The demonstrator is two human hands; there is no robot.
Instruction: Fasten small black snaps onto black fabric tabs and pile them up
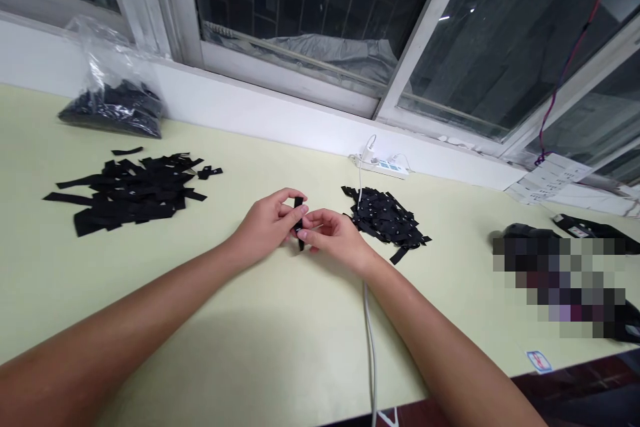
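Between my two hands, over the middle of the table (240,353), is a short black fabric strip (299,203). My left hand (273,223) pinches it from the left, with the thumb on its face. From the right, my right hand (333,233) grips the same strip lower down with thumb and fingers. A tiny shiny spot shows on the strip, too small to name. Left of my hands lies a loose pile of black strips (145,190). A second, denser pile of black pieces (385,213), dotted with small light spots, lies just beyond my right hand.
A clear plastic bag (115,100) of black pieces stands at the back left. Near the wall is a white power strip (385,165); a white cable (370,340) runs past my right wrist. Dark items (530,232), partly blurred, lie at the right.
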